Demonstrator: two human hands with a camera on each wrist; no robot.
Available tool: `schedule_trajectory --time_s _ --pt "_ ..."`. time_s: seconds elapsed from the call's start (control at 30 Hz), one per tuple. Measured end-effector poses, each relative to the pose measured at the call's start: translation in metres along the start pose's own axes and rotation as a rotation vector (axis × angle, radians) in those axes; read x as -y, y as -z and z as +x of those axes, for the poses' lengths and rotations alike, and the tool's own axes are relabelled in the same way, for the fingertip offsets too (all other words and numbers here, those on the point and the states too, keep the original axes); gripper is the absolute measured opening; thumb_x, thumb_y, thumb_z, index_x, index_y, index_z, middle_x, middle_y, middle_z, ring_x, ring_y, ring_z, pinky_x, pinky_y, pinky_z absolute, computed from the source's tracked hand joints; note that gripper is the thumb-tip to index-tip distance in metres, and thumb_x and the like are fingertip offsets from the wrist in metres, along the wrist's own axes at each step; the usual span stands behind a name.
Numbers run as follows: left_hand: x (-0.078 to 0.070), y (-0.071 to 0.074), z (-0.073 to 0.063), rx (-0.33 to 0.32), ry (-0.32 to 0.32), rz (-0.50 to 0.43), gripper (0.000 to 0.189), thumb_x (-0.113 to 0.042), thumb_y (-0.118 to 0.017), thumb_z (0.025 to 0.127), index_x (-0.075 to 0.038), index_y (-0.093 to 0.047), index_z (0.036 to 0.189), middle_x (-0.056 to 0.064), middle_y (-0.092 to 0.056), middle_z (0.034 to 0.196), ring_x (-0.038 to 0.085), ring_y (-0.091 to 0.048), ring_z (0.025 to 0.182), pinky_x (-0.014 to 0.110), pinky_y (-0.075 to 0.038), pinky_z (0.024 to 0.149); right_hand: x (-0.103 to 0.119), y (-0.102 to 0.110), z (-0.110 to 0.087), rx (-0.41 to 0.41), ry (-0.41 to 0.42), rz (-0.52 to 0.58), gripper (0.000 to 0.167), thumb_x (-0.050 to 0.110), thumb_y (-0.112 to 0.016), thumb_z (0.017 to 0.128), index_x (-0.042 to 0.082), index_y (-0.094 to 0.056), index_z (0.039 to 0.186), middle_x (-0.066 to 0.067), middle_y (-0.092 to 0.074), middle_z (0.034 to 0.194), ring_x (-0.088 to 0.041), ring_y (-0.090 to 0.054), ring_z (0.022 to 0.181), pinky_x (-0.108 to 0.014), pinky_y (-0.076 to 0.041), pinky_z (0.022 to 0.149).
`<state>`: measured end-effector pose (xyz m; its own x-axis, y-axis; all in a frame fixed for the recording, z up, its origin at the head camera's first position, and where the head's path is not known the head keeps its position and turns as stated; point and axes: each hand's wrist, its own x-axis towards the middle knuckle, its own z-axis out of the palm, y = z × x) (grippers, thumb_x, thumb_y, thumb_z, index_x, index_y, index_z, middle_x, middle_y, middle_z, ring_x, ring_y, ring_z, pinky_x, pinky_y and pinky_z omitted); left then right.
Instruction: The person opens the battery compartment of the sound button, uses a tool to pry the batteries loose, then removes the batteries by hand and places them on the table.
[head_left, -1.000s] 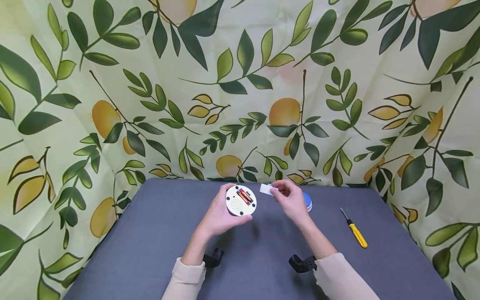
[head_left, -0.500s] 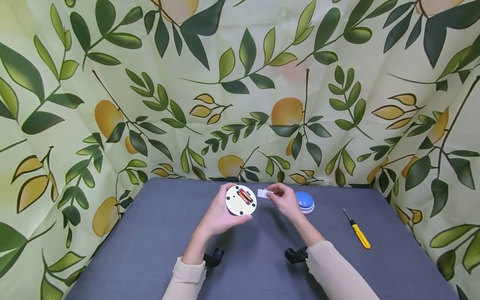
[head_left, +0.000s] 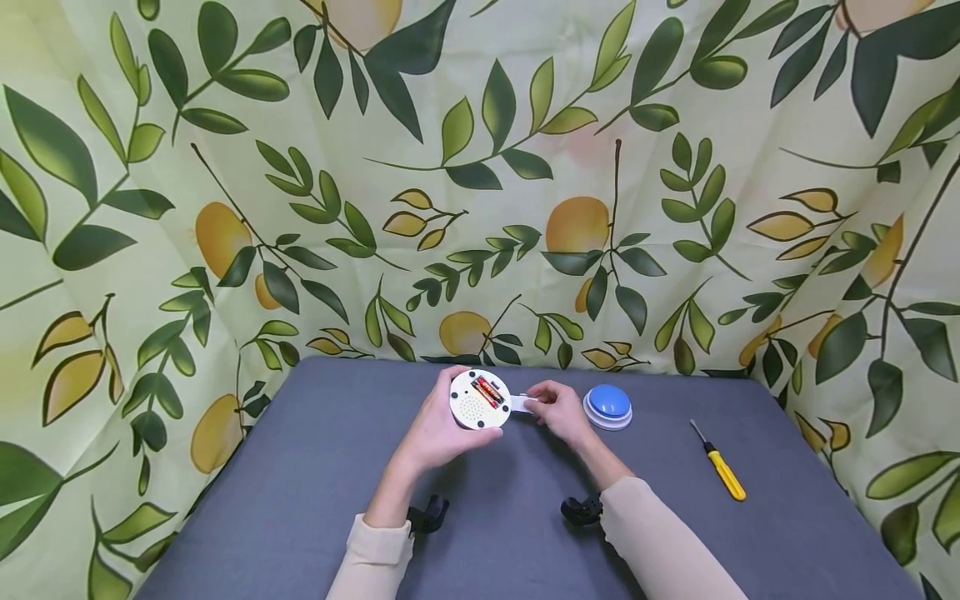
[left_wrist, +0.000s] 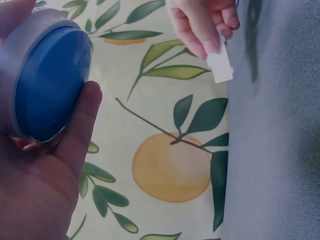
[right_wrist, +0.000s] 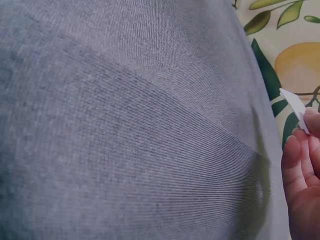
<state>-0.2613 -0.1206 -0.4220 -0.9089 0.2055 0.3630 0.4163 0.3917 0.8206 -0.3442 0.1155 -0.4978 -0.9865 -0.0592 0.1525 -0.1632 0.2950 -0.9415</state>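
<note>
While the left hand (head_left: 435, 429) grips the device (head_left: 472, 410), a cover (left_wrist: 221, 66) juts from pinching right fingertips (left_wrist: 208, 40)

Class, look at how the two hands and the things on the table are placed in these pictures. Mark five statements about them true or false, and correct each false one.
1. The left hand holds a round device. True.
2. The device's battery compartment is covered. False: it is open, with batteries showing.
3. A screwdriver lies on the table, apart from both hands. True.
4. The right hand holds nothing. False: it pinches a small white piece.
5. A blue-domed button rests on the table between the right hand and the screwdriver, as the head view shows it. True.
</note>
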Motion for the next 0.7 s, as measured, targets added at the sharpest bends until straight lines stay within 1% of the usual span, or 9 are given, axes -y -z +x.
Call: schedule_trajectory --time_s 0.13,0.27,0.37,0.43,0.57,0.7 --pt "-0.001 0.003 0.001 -0.008 -0.008 -0.005 0.1 -0.031 -0.096 0.064 -0.009 -0.04 0.144 0.003 -0.059 0.125 0.021 -0.056 0.111 0.044 -0.044 0.095 -0.003 -0.006 0.004 0.026 -0.004 -0.017 0.013 -0.002 -0.074 0.088 -0.006 -0.071 0.1 -0.007 -0.062 0.075 -0.015 -0.058 0.061 -0.026 -0.052 0.055" --pt "-0.002 0.005 0.001 -0.015 -0.008 -0.006 0.101 -0.032 -0.096 0.064 -0.009 -0.04 0.144 0.004 -0.059 0.125 0.022 -0.055 0.111 0.043 -0.044 0.095 -0.007 -0.01 0.006 0.045 -0.005 -0.065 0.013 0.0 -0.076 0.087 -0.005 -0.071 0.099 -0.004 -0.063 0.073 -0.012 -0.056 0.058 -0.026 -0.049 0.051" --pt "-0.003 0.005 0.0 -0.013 -0.005 -0.012 0.101 -0.032 -0.096 0.064 -0.008 -0.04 0.145 0.005 -0.059 0.124 0.022 -0.055 0.11 0.044 -0.043 0.095 -0.011 -0.011 0.007 0.037 0.014 -0.14 0.011 0.0 -0.076 0.086 -0.003 -0.073 0.096 -0.002 -0.064 0.072 -0.01 -0.055 0.059 -0.025 -0.047 0.052" --pt "-0.002 0.005 0.0 -0.013 -0.004 -0.014 0.101 -0.032 -0.096 0.064 -0.009 -0.04 0.144 0.005 -0.059 0.124 0.022 -0.055 0.11 0.044 -0.043 0.094 -0.013 -0.011 0.007 0.035 0.049 -0.212 0.01 0.001 -0.077 0.086 -0.001 -0.074 0.095 -0.001 -0.064 0.073 -0.011 -0.055 0.061 -0.025 -0.046 0.056" --pt "-0.001 0.004 0.0 -0.008 -0.008 -0.01 0.099 -0.03 -0.096 0.064 -0.008 -0.041 0.144 0.004 -0.059 0.125 0.022 -0.055 0.11 0.044 -0.044 0.094 -0.013 -0.012 0.006 0.046 0.112 -0.344 0.008 0.003 -0.078 0.085 0.003 -0.074 0.092 -0.001 -0.064 0.075 -0.014 -0.054 0.068 -0.029 -0.045 0.064" --pt "0.001 0.003 0.0 0.001 -0.012 -0.006 0.097 -0.029 -0.096 0.065 -0.01 -0.041 0.143 0.002 -0.059 0.125 0.02 -0.056 0.11 0.042 -0.044 0.094 -0.012 -0.013 0.005 0.057 0.126 -0.425 0.007 0.005 -0.078 0.087 0.004 -0.074 0.093 -0.001 -0.063 0.077 -0.015 -0.054 0.072 -0.033 -0.046 0.068"
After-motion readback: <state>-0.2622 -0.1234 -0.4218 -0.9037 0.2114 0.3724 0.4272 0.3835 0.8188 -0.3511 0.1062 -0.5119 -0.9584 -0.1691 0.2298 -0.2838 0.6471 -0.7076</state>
